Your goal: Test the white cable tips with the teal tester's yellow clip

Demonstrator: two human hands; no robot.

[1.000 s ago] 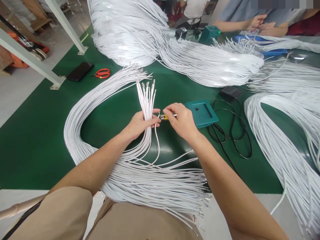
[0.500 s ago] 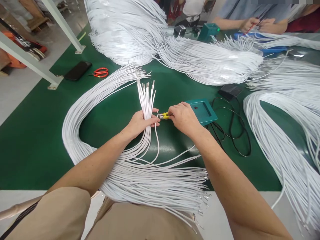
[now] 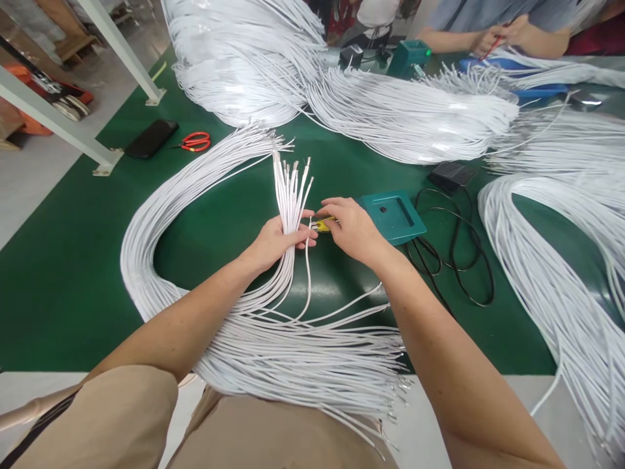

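My left hand is closed around a bundle of white wires, whose stripped ends point up and away from me. One separate wire rises in a curve to the fingertips of that hand. My right hand grips a small yellow-handled tool with a metal tip. The tip is at the upper end of the single wire, close to the left fingers. Most of the tool is hidden by the right hand, so its exact kind cannot be made out.
Long white wires curve around the left and lie in front of me. A teal tray and black cable are at right. Red-handled scissors and a black phone lie at left. Large wire piles and a co-worker's hands are behind.
My right fingers have shifted slightly toward the left hand and opened out a little over the tool. The wire bundle has tilted slightly to the right.
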